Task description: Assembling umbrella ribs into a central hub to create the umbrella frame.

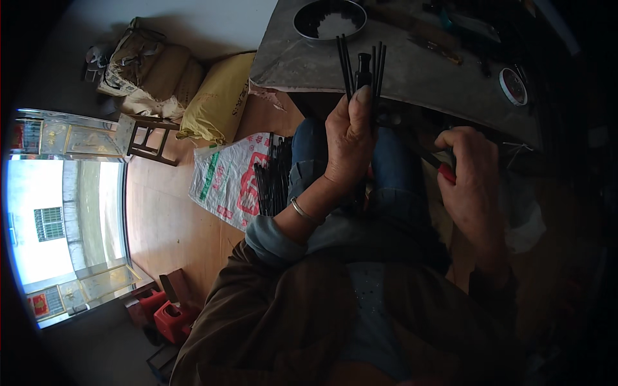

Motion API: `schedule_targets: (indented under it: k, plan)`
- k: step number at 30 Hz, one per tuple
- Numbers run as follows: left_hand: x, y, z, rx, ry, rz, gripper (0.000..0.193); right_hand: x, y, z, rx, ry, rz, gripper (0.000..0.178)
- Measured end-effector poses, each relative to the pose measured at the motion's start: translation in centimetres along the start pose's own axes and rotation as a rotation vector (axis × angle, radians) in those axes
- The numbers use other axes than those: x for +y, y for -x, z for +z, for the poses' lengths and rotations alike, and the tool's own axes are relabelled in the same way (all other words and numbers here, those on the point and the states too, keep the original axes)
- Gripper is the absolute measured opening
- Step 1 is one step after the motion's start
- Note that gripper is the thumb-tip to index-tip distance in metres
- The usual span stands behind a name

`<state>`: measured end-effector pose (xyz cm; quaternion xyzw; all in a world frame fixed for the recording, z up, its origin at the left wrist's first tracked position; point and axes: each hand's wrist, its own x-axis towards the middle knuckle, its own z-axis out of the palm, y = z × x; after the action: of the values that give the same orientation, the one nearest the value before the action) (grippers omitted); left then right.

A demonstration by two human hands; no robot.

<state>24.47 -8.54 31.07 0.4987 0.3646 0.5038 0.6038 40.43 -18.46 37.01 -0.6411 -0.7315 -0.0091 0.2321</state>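
My left hand (349,135) is closed, thumb up, around several thin black rods (381,67) and a thicker black cylindrical piece (364,67) standing among them. They point up and away, fanning slightly, in front of the table edge. To the right, my right hand (473,177) is curled around a tool with a red handle (446,172). Its dark front part points toward my left hand; shadow hides what kind it is. Left of my knees, a pile of similar black rods (273,174) lies on a white printed woven sack (219,177).
The grey table (283,61) ahead holds a dark bowl with white contents (329,24), a round shallow tin (513,87) and tools in shadow. At left are a full yellow sack (222,96), brown sacks (158,74), a wooden stool (154,140) and red containers (172,320).
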Motion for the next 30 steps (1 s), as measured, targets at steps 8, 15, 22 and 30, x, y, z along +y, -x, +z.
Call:
schedule_targets:
  k: [8,15,22,30]
  plan:
    - [-0.3,-0.2,-0.1,0.014,-0.001,0.019,0.043,-0.1,1.1,1.5,-0.002,-0.166,0.03,0.043]
    - [0.8,-0.2,0.0,0.033,0.122,-0.091,0.042,-1.2,2.1,3.4,0.024,-0.355,0.132,0.039]
    - [0.6,-0.3,-0.2,0.016,0.114,-0.073,0.043,-1.9,2.8,5.2,0.103,-0.476,0.187,0.037]
    - [1.0,0.0,0.1,0.026,0.107,-0.093,0.042,-2.4,4.0,8.7,0.207,-0.475,0.203,0.04]
